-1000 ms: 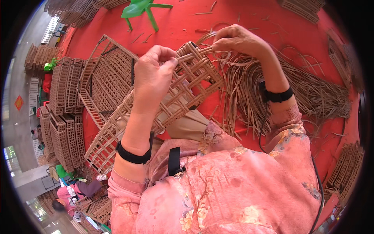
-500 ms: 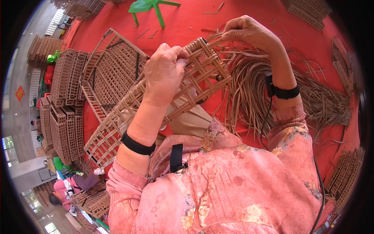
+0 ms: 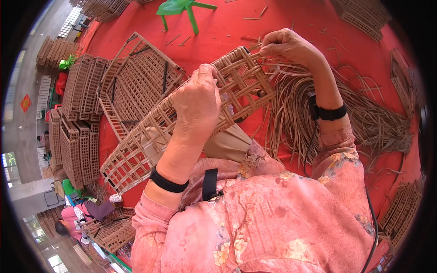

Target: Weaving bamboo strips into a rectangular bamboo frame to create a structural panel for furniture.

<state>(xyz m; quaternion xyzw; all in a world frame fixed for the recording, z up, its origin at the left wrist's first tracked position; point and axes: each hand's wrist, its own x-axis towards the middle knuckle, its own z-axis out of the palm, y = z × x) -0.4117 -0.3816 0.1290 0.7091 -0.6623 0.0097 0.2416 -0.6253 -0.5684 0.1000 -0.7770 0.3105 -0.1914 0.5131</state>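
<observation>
A long woven wicker frame, open lattice with a wrapped rim, lies tilted across my lap, running from lower left to upper right. My left hand is closed on its upper rim, fingertips curled in near the far end. Off the far right corner, my right hand pinches a thin brown wicker strip between thumb and fingers. That strip runs from the corner to my fingertips. Below and right of this hand, a big bundle of loose wicker strips spreads over the red floor covering.
Beyond the frame lies a larger lattice wicker piece with dark bars. Stacked wicker panels stand at left, more at upper right. A green plastic stool is at the top. Another person sits at lower left among wicker pieces.
My left hand has rolled slightly on the rim. My right hand is a little lower in view, and the strip between it and the corner looks straighter. The whole view has shifted slightly.
</observation>
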